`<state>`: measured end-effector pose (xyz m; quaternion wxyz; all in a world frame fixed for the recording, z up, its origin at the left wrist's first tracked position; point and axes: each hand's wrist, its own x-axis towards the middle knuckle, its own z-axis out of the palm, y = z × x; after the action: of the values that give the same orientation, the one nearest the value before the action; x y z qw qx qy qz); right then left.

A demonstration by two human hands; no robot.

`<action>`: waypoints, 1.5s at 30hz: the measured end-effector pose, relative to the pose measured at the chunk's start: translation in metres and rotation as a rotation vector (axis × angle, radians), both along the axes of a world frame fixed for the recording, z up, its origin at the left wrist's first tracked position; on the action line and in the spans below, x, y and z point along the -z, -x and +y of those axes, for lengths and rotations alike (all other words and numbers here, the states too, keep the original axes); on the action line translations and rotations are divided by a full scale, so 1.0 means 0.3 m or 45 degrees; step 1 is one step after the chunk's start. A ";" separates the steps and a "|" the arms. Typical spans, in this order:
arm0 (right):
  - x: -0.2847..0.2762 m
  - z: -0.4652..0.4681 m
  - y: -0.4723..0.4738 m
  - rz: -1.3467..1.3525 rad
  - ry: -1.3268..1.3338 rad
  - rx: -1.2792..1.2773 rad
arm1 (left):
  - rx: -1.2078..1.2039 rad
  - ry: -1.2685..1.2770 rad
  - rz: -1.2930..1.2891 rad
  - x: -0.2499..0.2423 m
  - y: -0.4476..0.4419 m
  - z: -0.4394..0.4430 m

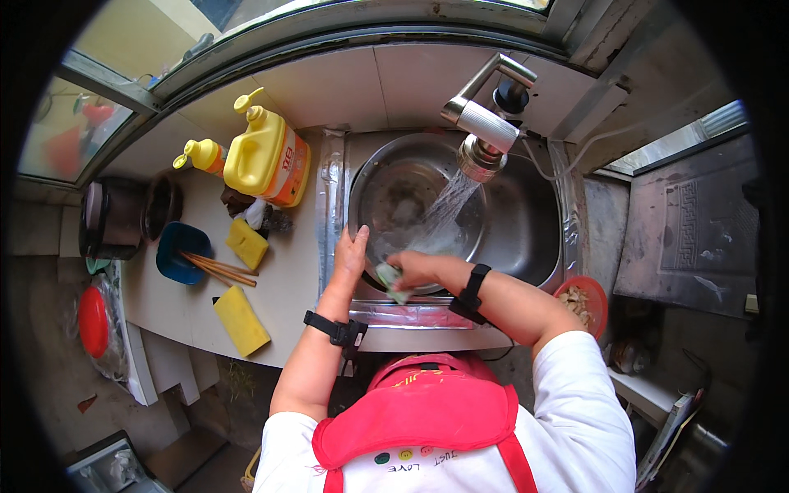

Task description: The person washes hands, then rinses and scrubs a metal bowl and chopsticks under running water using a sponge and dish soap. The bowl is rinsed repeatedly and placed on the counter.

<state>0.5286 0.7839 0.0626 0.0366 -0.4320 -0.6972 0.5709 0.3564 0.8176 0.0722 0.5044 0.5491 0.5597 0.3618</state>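
Note:
A round stainless steel basin (400, 166) sits in the metal sink (533, 228), with some water in its bottom. My left hand (352, 252) grips the basin's rim at its near left, thumb pointing up. In my right hand (414, 270) is a pale green and white cloth or scrubber (391, 282), blurred, against the near side of the basin. Water sprays from the metal faucet (482, 157) into the basin, just beyond my right hand.
Left of the sink stand a yellow detergent jug (262, 157) and a smaller yellow bottle (205, 155). Yellow sponges (242, 320), a blue bowl (175, 246) and wooden chopsticks (219, 266) lie nearer. A red bowl of pale pieces (582, 305) is by my right elbow.

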 end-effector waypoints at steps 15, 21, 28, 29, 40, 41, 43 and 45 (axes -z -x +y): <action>0.118 -0.039 -0.155 -0.037 0.265 0.270 | -0.201 0.755 -0.444 -0.003 -0.088 -0.212; 0.092 -0.047 -0.279 -0.403 -0.016 -0.327 | -0.118 0.475 -0.199 -0.025 -0.034 -0.105; 0.156 -0.031 -0.466 -0.877 -0.750 0.020 | -0.092 0.093 0.058 -0.046 0.000 0.123; 0.169 -0.041 -0.428 -0.624 -0.713 0.007 | -0.091 0.068 0.004 -0.026 -0.008 0.094; 0.125 -0.016 -0.331 -1.000 -0.323 -0.155 | 0.069 0.568 0.032 -0.043 0.011 0.021; 0.125 0.009 -0.361 -1.220 -0.545 0.018 | 0.149 0.602 0.035 -0.072 0.021 0.065; 0.134 0.036 -0.394 -1.358 -0.673 0.032 | -0.012 0.468 -0.001 -0.102 -0.002 0.097; 0.152 0.038 -0.374 -1.280 -0.607 0.077 | -0.096 0.260 -0.115 -0.112 -0.030 0.074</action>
<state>0.6408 0.7952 0.0170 -0.1874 -0.6508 -0.7259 0.1199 0.3654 0.8399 0.1058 0.5683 0.4565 0.5906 0.3462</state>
